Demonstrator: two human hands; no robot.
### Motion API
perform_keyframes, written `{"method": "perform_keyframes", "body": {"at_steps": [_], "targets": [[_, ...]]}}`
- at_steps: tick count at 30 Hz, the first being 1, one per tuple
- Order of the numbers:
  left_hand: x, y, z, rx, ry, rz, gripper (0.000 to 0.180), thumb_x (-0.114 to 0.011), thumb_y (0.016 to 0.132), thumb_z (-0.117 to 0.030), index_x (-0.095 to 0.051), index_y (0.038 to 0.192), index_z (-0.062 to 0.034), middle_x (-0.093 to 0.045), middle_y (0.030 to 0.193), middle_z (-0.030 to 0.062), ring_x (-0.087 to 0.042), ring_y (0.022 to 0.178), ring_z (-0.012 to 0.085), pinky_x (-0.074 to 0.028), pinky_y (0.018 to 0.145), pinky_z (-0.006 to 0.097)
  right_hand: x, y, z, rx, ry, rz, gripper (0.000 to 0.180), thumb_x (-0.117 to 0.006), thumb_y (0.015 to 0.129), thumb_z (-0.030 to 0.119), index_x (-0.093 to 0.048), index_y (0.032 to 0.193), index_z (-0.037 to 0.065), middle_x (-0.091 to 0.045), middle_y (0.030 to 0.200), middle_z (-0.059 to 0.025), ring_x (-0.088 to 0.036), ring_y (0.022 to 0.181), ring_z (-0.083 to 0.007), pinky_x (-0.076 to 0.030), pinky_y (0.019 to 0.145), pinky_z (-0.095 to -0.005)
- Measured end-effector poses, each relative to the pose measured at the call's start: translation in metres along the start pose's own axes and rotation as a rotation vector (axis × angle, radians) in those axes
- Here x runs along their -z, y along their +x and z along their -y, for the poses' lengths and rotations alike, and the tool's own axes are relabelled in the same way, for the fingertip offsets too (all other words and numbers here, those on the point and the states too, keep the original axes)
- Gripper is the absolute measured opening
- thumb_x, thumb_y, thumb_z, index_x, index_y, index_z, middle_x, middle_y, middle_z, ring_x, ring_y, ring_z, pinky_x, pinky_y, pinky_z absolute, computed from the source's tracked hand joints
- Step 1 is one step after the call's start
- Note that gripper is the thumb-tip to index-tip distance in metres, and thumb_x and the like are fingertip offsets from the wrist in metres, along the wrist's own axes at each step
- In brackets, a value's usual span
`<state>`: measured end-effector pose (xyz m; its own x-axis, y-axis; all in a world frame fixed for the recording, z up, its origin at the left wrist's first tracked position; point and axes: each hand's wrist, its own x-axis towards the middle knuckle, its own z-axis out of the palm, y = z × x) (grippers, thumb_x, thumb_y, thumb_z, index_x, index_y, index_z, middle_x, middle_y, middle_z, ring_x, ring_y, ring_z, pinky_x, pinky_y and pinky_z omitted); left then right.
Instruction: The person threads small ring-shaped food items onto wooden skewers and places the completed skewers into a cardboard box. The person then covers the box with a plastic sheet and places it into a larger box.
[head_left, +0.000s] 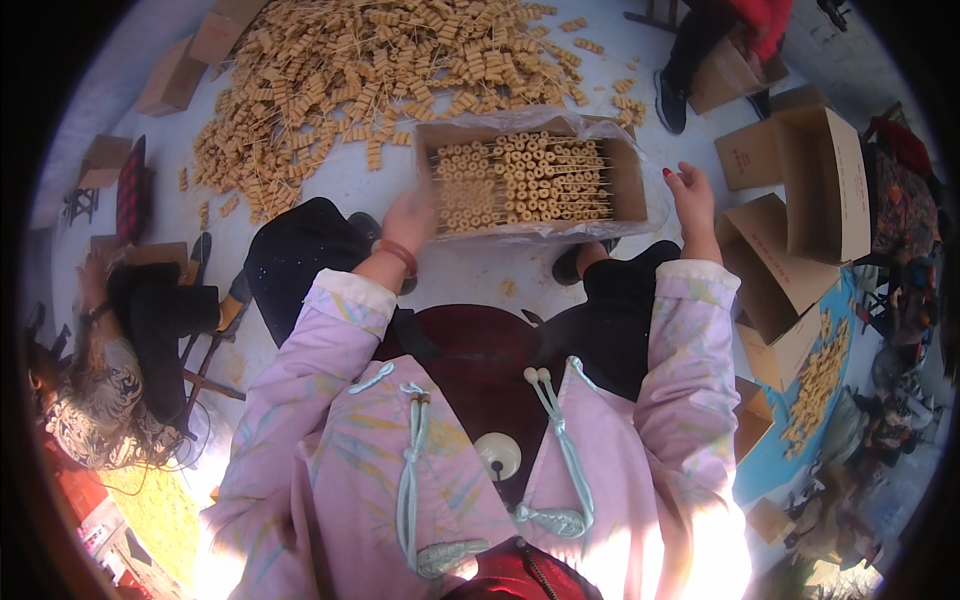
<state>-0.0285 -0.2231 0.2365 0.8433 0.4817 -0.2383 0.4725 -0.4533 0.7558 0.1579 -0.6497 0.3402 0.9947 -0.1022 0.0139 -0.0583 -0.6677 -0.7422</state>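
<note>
At the far left a seated person (120, 350) in a patterned top and dark trousers bends over the pale floor (350, 185). Beyond, spreading across the far floor, lies a big heap of tan skewered rings (380, 70), with small closed cartons (170, 80) at its left edge. The wearer's left hand (408, 225), with an orange band on the wrist, rests against the near left corner of an open cardboard box (627, 180); its fingers are curled over the rim, though whether they pinch anything cannot be told. The box sits on the floor just in front of the wearer's knees, lined with clear plastic and packed with neat rows of ringed skewers (520, 180) lying side by side. The right hand (692, 195) hovers just beside the box's right end, its grip spread and loose, holding nothing. Further right stand several empty open cartons (800, 190), and near them a smaller pile of rings (815, 385) lies on a blue sheet (760, 470). At the far right top another person (720, 40) in red sits with a carton.
</note>
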Motion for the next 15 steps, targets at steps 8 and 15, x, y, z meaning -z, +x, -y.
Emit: {"method": "perform_keyframes", "body": {"at_steps": [8,15], "targets": [[0.002,0.001,0.004,0.045,-0.163,-0.072,0.055,-0.077,0.082,-0.022,-0.054,0.128,-0.0019,-0.067,0.095,0.006,-0.061,0.083,0.012,-0.05,0.073,0.027,0.013,-0.001,0.003,-0.05,-0.054,0.048,0.053,-0.074,0.081,0.027,-0.059,0.124,-0.001,-0.066,0.106,-0.0159,-0.063,0.098,-0.0253,-0.049,0.087,-0.0351],[-0.001,0.01,0.025,0.161,-0.448,-0.073,0.063,-0.077,0.081,-0.033,-0.053,0.131,-0.0042,-0.066,0.101,0.0058,-0.059,0.087,0.0117,-0.047,0.078,0.025,0.023,0.002,-0.006,-0.158,0.005,0.132,0.061,-0.074,0.08,0.032,-0.056,0.127,-0.002,-0.066,0.11,-0.0169,-0.063,0.103,-0.0257,-0.048,0.09,-0.035]]}}
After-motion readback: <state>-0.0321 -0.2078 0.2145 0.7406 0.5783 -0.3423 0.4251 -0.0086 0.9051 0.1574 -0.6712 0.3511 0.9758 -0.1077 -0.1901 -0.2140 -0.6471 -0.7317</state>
